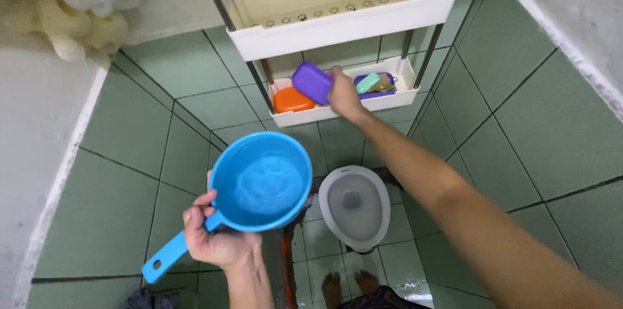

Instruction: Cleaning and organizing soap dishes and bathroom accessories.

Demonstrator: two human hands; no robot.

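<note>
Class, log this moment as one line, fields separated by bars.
left hand: holds blue dipper | right hand: holds purple lid | at white rack

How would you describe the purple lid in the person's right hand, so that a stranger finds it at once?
Find the white rack on the green tiled wall, then its lower shelf. The right hand holds the purple lid there. It is tilted and lifted, unlike the orange box lying flat beside it.
</note>
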